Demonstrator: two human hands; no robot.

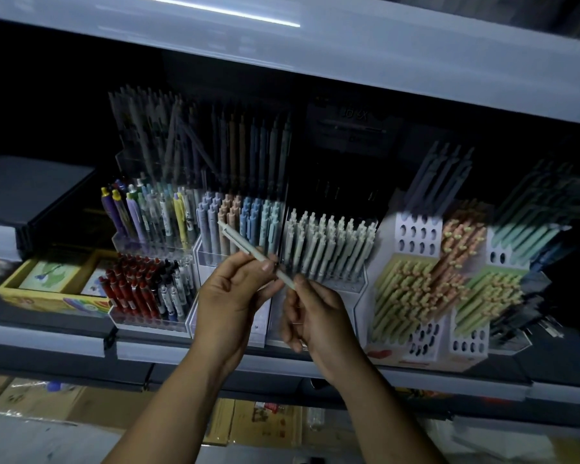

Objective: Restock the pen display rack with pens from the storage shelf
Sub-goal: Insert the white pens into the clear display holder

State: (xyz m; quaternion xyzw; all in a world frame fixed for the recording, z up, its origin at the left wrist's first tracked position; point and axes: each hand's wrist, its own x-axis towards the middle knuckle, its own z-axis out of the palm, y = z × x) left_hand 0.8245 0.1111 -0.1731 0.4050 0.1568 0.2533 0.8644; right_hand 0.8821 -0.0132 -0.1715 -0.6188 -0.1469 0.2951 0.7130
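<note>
Left grip (235, 296) and right grip (315, 316) on pale pen (240, 241)

The pale pen (245, 244) at the centre looks like smooth, matt plastic. At nine o'clock the clear holder (154, 244) is glossy see-through plastic that catches glints. The upper shelf edge (315, 51) at twelve o'clock is smooth and faintly shiny, mirroring a light strip. At eight o'clock the yellow box (47, 301) is glossy printed card. Below it the boxes (91, 406) are dull brown cardboard.
</note>
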